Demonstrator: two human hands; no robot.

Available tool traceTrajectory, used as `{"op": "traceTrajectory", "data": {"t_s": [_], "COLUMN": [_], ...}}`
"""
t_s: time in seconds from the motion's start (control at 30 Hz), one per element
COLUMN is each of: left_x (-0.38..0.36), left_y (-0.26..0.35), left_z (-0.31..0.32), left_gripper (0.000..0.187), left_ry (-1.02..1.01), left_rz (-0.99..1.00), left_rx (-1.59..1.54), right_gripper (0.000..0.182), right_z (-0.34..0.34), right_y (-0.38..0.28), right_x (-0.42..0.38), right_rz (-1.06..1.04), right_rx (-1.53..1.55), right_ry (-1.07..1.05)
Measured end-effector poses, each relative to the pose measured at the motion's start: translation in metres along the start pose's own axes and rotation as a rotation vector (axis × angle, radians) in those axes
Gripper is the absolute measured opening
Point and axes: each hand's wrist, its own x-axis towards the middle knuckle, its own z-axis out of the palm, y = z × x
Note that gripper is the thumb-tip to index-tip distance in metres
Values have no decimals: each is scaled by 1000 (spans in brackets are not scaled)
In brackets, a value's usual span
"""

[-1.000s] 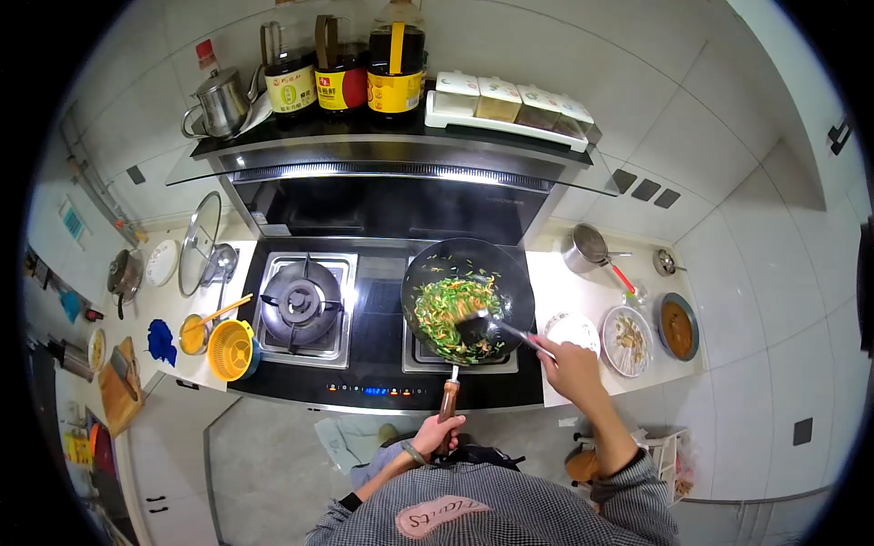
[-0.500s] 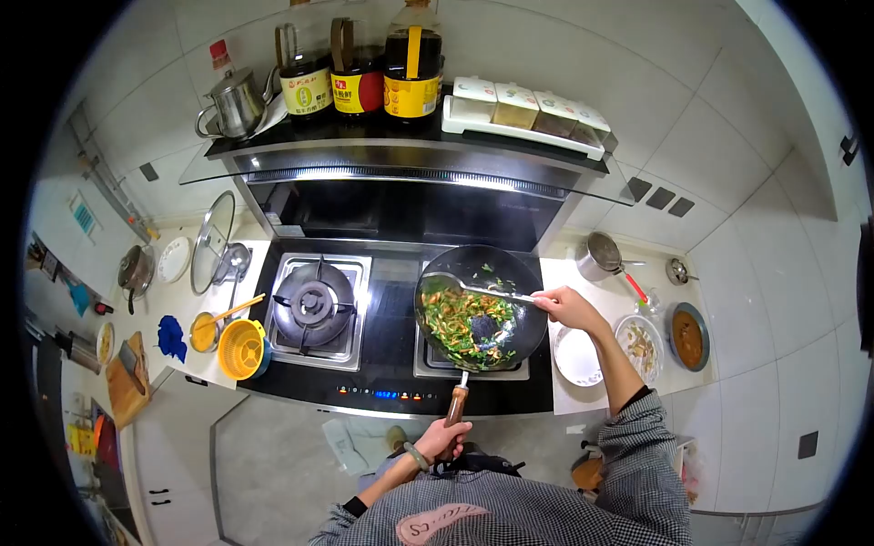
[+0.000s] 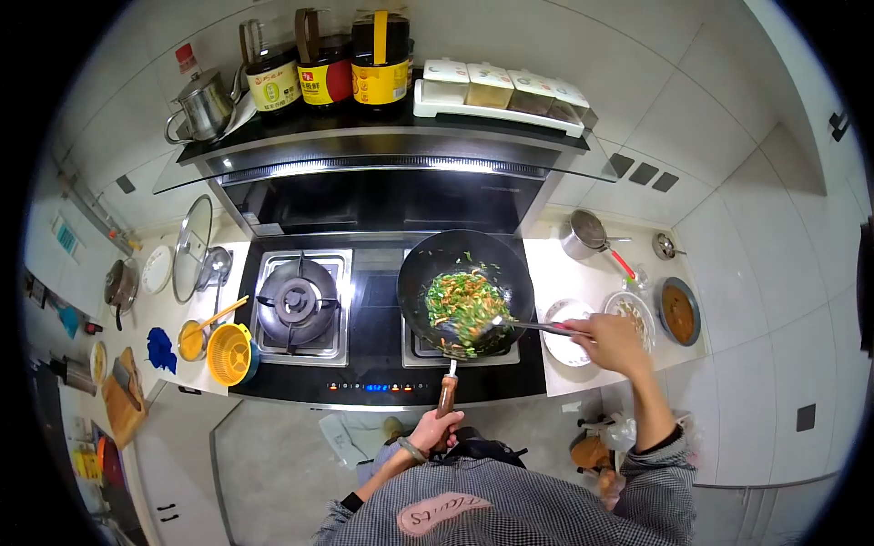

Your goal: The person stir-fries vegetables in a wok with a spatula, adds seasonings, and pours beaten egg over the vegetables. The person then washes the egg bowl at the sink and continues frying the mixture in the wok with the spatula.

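A black wok [image 3: 414, 264] sits over the right burner, holding chopped green and orange-brown food [image 3: 466, 305]. Its wooden handle [image 3: 447, 397] points toward my body, and my left hand [image 3: 436, 431] is wrapped round the end of it. My right hand [image 3: 614, 343], to the right of the wok, grips a metal spatula [image 3: 546, 327] by its handle. The spatula's head is down among the food at the wok's right side, smeared by motion. Beneath the right forearm and hand lie a white plate [image 3: 566, 350] and a bowl of food scraps [image 3: 635, 309].
The left burner [image 3: 296, 305] is uncovered. Left of it stand a yellow colander [image 3: 228, 355], a glass lid [image 3: 193, 250] and a small bowl with chopsticks [image 3: 192, 342]. On the right counter are a saucepan [image 3: 583, 235] and a bowl of brown sauce [image 3: 679, 311]. Bottles [image 3: 381, 77] line the hood shelf.
My right hand has moved right and toward me, drawing the spatula from the wok's left side to its right. The food has shifted and mixed. My left hand still holds the handle; the view has shifted slightly.
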Motion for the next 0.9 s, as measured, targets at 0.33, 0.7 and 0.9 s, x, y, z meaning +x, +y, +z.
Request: {"op": "traceTrajectory", "data": {"t_s": [0.33, 0.7, 0.9], "left_x": [1, 3, 0], "left_y": [-1, -8, -3], "left_z": [-4, -8, -6], "left_gripper": [26, 25, 26], "left_ry": [3, 2, 29], "left_rz": [0, 2, -2], "left_rx": [-2, -13, -10], "right_gripper": [24, 32, 24], "right_z": [23, 80, 102], "right_y": [-13, 54, 25], "right_x": [0, 93, 74], "right_rz": [22, 526, 18], "right_rx": [-185, 632, 528], "right_ry": [172, -66, 104]}}
